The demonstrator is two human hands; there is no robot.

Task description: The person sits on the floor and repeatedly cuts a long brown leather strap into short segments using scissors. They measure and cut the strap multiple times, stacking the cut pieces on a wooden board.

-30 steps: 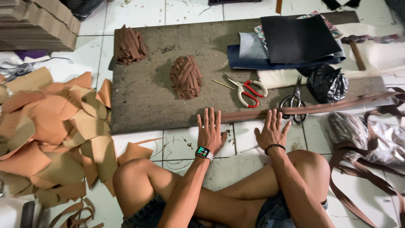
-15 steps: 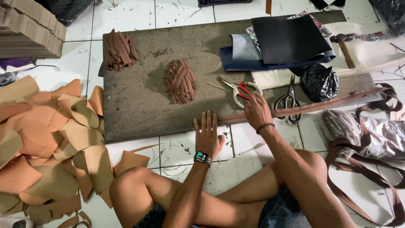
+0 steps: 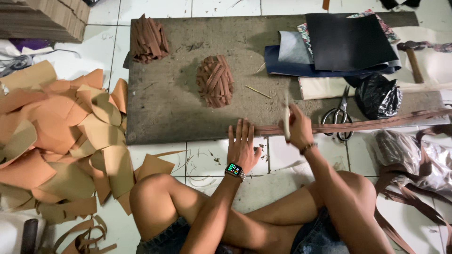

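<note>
Left hand: I see my left hand [image 3: 243, 146] flat, fingers spread and released, pressing the near end of the brown strip [image 3: 358, 124] at the front edge of the board [image 3: 160, 108].
Right hand: my right hand [image 3: 297, 126] is clenched around a blurred pale tool [image 3: 286, 123], just above the strip; I cannot tell what kind of tool it is.
Strip: it lies along the board's front edge, running right past the scissors [image 3: 338, 115].
Containers: the only one I see is a black plastic bag [image 3: 377, 96], bunched shut on the board beside the scissors; its contents are hidden.
On the board: two heaps of short brown strips, one in the middle [image 3: 215, 80] and one at the far left corner [image 3: 149, 39]; dark sheets [image 3: 346, 42] stacked far right.
Floor: tan cut pieces [image 3: 61, 141] piled to my left.
</note>
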